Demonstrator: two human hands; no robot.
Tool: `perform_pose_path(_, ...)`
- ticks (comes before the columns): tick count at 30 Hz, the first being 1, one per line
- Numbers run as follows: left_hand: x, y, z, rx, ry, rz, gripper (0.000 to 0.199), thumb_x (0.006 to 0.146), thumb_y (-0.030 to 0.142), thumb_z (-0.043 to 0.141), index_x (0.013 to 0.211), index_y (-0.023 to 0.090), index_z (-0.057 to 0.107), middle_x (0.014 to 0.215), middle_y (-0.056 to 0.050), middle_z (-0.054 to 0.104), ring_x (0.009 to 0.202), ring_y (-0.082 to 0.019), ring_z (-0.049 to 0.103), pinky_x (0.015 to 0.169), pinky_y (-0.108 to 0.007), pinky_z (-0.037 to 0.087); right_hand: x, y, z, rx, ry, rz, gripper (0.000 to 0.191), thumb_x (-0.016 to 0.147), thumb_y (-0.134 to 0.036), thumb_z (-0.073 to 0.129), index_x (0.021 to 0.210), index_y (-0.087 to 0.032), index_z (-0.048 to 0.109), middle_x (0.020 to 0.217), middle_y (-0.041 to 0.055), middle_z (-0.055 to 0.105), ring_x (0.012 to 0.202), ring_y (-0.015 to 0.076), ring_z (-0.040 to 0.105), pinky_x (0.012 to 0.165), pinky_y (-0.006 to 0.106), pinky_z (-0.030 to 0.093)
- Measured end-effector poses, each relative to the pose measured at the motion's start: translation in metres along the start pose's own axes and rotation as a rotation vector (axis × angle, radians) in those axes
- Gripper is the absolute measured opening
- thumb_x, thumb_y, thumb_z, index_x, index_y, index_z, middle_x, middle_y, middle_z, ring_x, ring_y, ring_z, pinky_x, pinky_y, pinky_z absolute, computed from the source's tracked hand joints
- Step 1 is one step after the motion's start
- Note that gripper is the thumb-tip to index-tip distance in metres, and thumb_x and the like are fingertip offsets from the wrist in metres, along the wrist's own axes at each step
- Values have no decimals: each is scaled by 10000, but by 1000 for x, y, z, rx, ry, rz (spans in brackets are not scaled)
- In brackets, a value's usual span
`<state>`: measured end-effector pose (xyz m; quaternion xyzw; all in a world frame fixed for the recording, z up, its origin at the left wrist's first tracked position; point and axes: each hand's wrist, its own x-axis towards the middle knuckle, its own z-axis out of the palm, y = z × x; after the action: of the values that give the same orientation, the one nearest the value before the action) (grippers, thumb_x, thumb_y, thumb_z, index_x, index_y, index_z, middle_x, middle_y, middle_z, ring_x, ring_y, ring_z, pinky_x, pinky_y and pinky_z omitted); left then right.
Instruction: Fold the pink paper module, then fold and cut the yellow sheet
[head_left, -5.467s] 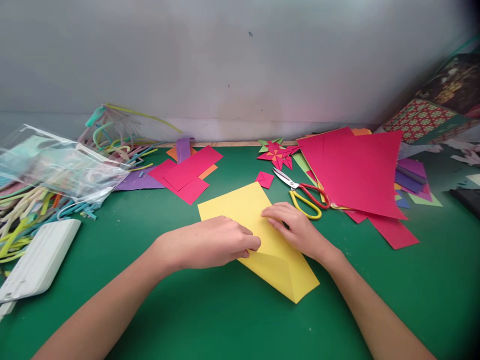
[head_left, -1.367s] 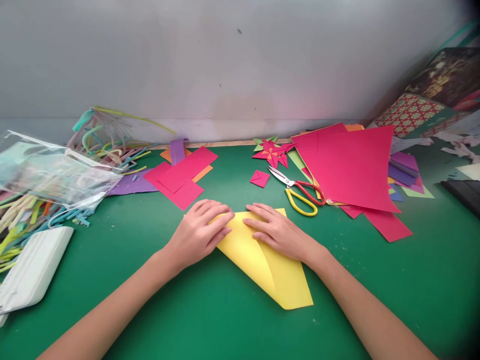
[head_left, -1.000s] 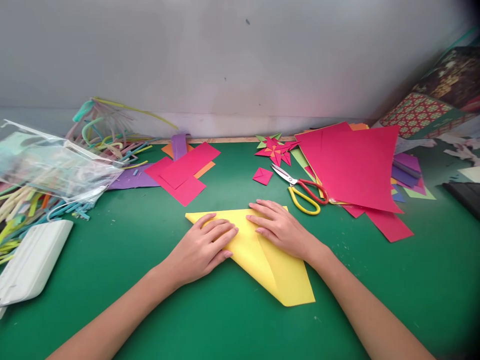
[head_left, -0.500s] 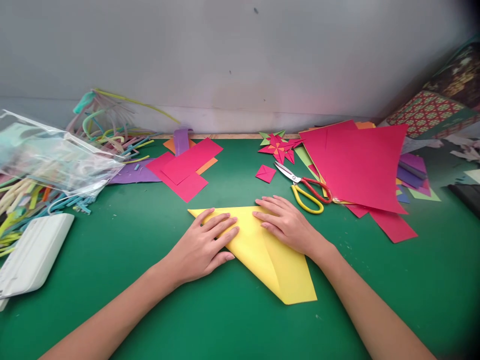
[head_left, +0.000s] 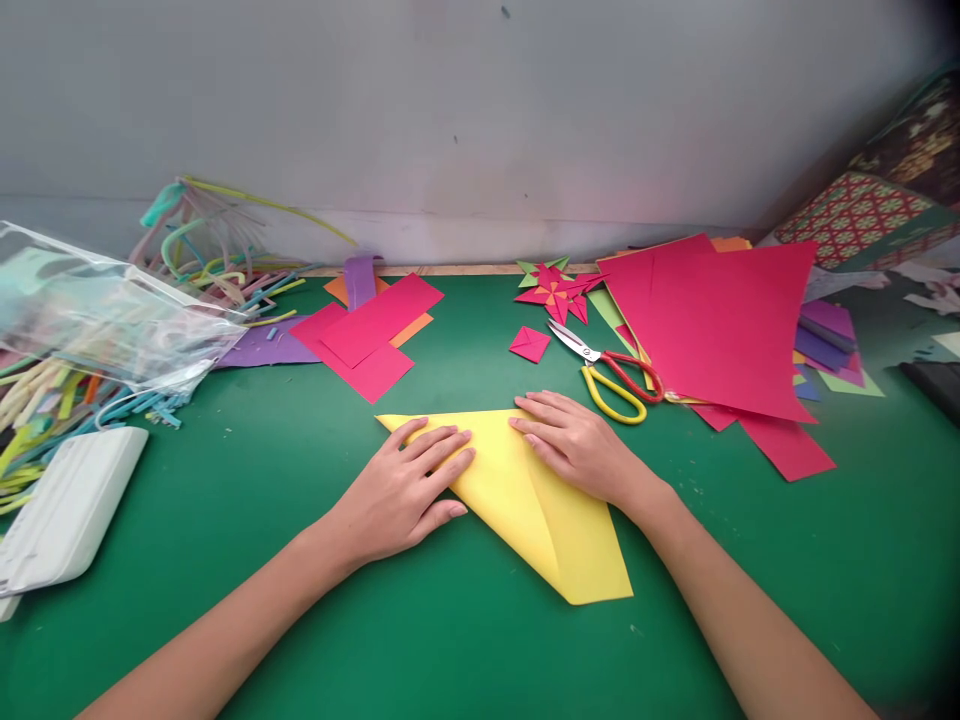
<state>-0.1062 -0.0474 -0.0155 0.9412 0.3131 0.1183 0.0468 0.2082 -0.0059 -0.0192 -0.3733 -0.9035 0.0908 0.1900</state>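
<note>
A sheet of yellow paper [head_left: 517, 500] lies partly folded on the green table, its left corner drawn to a point and its lower end hanging toward me. My left hand [head_left: 405, 490] rests on the paper's left side, fingers stretched out and thumb just off the lower edge. On the upper right part lies my right hand [head_left: 577, 445], palm down with its fingers extended across the paper. Both hands press from above; neither grips the sheet. Beyond my right hand are scissors [head_left: 607, 370] with red and yellow handles, blades slightly apart.
A small folded red square [head_left: 529, 344] and red-and-green paper stars [head_left: 553, 290] lie behind the yellow sheet. Large red sheets [head_left: 720, 330] are stacked at right, red pieces [head_left: 367, 340] at left. A white case [head_left: 75, 505], pipe cleaners [head_left: 45, 410] and a clear bag [head_left: 97, 310] fill the far left.
My right hand's fingers have shifted very slightly to the right on the yellow paper. My left hand and the sheet look almost unchanged; the view has moved a little.
</note>
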Motion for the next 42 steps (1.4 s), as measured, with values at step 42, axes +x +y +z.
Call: perform_pose_path(42,58,11,-31,-42,-166,-284,306,1083,221,409,992,209,700,1116,-35,760,1008,-221,697,1032,-465,465,4,-5,-6,-26,16,-25,346,1032,-147,515,1283,-175,751,1509,92,629,1436,309,552,1179,509,511)
